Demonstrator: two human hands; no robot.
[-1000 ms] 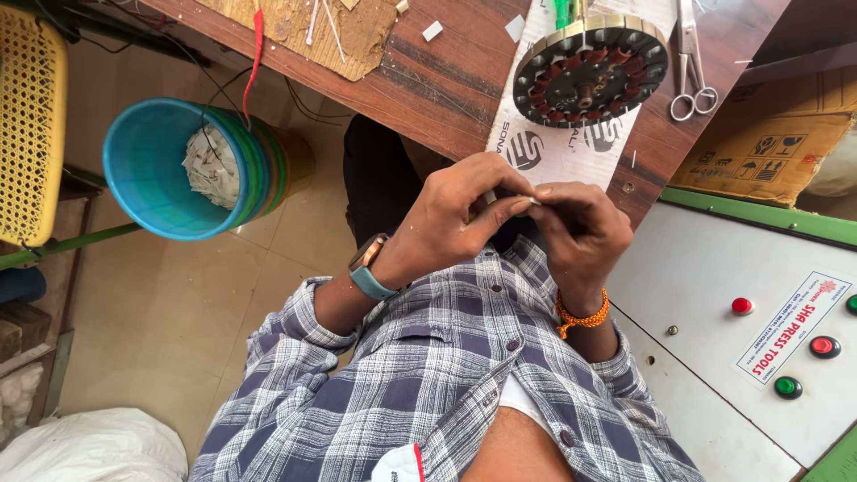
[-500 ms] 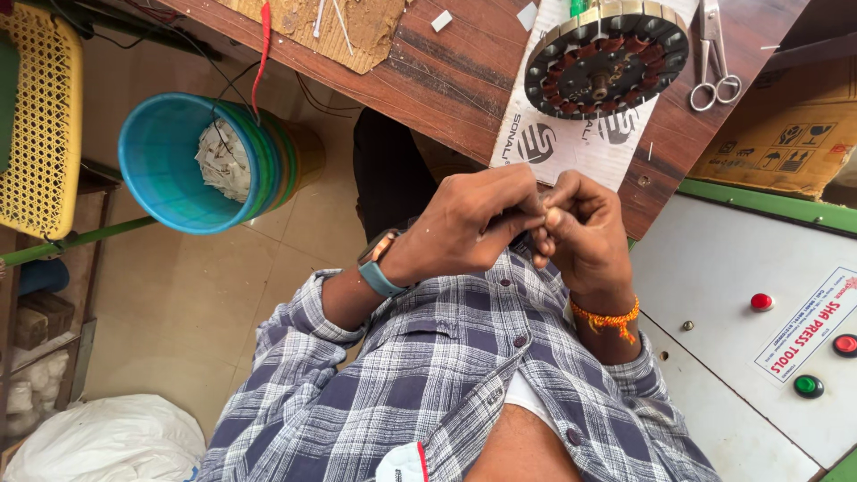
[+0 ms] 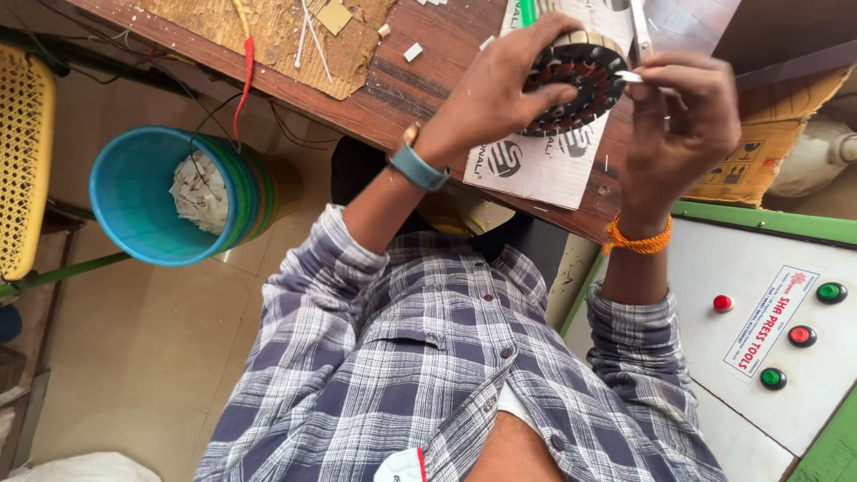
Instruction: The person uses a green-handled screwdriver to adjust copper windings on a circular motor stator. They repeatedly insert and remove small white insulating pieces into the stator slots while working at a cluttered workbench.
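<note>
The person leans over a wooden counter (image 3: pixel 428 80), both hands up at a round slotted motor core (image 3: pixel 576 85) — a ring of dark metal teeth with reddish winding showing between them — that stands on a sheet of white printed paper (image 3: pixel 536 165) near the counter's front edge. The left hand (image 3: pixel 500 85) lies over the near left side of the core, fingers spread and curled over its rim, steadying it. The right hand (image 3: pixel 683 112) sits at the core's right edge, its fingers pressed together in a pinch on a small pale strip (image 3: pixel 629 78) whose tip points in at the slots.

To my eye this is the insertion step: the strip looks to be lined up with a slot but not yet seated. The next move, I'd judge, calls for a fine, straight push with the pinching fingers while the other hand keeps the core from turning or sliding on the paper — a small tilt could bend the strip or miss the slot.

Off to the left, below the counter, stands a blue bucket (image 3: pixel 147 236) with white scraps in it. At the right is a white panel (image 3: pixel 777 339) with red and green buttons. A piece of brown board (image 3: pixel 268 36) lies farther back on the counter.
</note>
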